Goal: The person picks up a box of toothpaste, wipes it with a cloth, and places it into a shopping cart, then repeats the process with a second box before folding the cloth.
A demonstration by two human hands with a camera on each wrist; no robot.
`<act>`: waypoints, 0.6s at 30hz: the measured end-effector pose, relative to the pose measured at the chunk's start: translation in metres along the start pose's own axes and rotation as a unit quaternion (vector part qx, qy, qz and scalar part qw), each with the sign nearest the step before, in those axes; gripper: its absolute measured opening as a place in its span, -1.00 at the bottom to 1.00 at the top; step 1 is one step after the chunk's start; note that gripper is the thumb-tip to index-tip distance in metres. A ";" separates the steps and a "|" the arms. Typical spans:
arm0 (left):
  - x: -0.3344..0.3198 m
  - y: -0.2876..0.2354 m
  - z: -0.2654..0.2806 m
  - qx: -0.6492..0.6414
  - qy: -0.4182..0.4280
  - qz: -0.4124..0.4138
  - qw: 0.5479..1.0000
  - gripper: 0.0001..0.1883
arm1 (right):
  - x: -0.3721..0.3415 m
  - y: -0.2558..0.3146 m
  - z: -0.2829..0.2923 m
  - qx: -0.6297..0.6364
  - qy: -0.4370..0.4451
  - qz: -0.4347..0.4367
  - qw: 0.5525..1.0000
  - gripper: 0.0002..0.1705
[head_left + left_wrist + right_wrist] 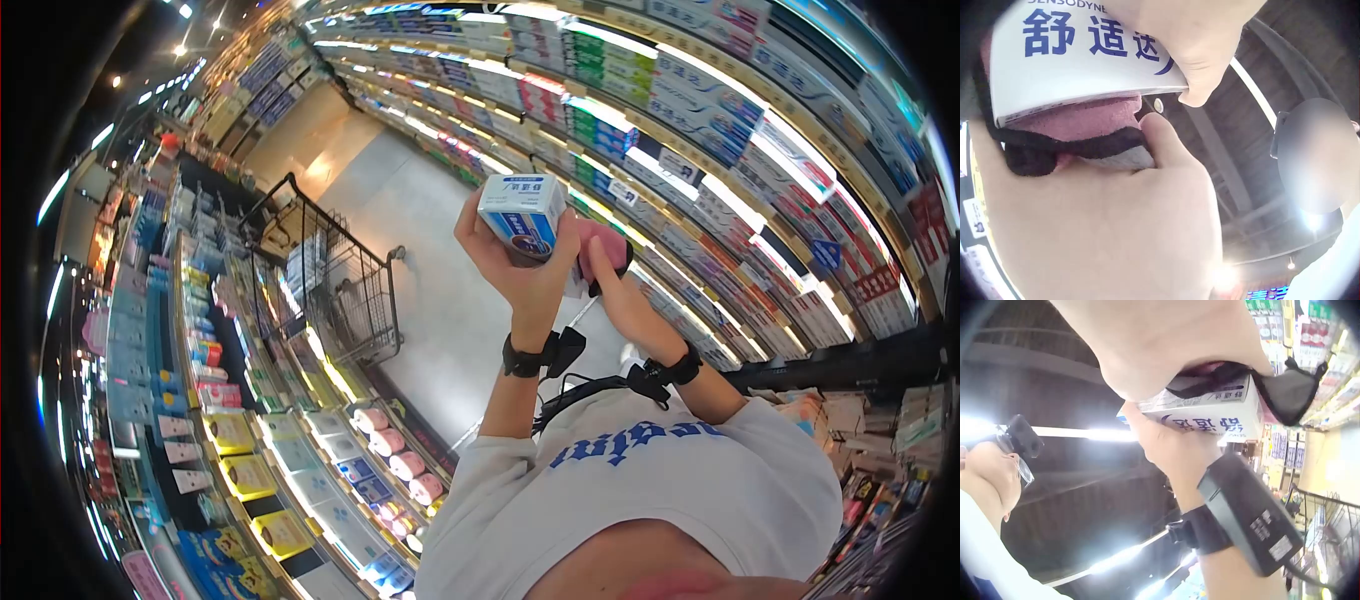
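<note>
the left hand (512,275) has its grip curled round a white-and-blue sensodyne box (521,215), raised in the aisle between stocked shelves (690,185), while the right hand (632,305), just beside it, pinches a pink, black-edged cloth item (612,243) near the box.

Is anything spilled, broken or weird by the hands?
Nothing looks spilled or broken. One odd bit: the right hand holds a fuzzy pink-and-black thing beside the white-and-blue box. It looks soft, unlike the box.
</note>
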State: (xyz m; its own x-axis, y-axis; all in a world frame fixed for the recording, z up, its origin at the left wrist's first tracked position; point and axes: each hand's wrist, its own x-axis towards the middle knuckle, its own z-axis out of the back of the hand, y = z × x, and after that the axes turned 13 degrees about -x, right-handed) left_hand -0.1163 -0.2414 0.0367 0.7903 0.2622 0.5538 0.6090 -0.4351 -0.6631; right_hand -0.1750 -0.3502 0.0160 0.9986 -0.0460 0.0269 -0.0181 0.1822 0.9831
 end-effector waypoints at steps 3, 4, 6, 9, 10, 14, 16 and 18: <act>0.024 0.002 0.031 0.264 0.078 -0.204 0.940 -0.19 | 0.023 -0.012 -0.020 0.152 0.023 -0.026 0.988 -0.36; 0.024 0.007 0.036 0.240 0.039 -0.181 0.953 -0.25 | 0.034 -0.013 -0.025 0.212 0.025 -0.009 0.977 -0.36; 0.030 0.016 0.048 0.272 0.061 -0.191 0.941 -0.19 | 0.050 0.003 -0.035 0.301 0.013 0.011 0.953 -0.36; 0.047 0.021 0.054 0.322 0.094 -0.176 0.925 -0.12 | 0.087 -0.006 -0.026 0.147 0.032 0.091 0.984 -0.40; 0.056 0.024 0.054 0.333 0.104 -0.173 0.921 -0.12 | 0.102 -0.006 -0.024 0.115 0.040 0.132 0.984 -0.42; 0.093 0.046 0.052 0.383 0.141 -0.127 0.904 -0.18 | 0.172 0.024 -0.010 0.011 0.015 0.384 0.923 -0.55; 0.116 0.060 0.043 0.410 0.171 -0.109 0.889 -0.19 | 0.201 0.028 -0.001 -0.042 -0.018 0.427 0.903 -0.64; 0.138 0.073 0.032 0.422 0.207 -0.094 0.878 -0.13 | 0.232 0.026 0.012 0.005 -0.004 0.417 0.909 -0.65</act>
State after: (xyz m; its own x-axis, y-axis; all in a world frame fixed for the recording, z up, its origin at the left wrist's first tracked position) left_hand 0.0391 -0.2098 0.0483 0.6843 -0.1505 0.7135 0.6975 0.4208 -0.5801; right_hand 0.0560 -0.3678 0.0497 0.6365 0.0961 0.7652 -0.7694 0.1481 0.6214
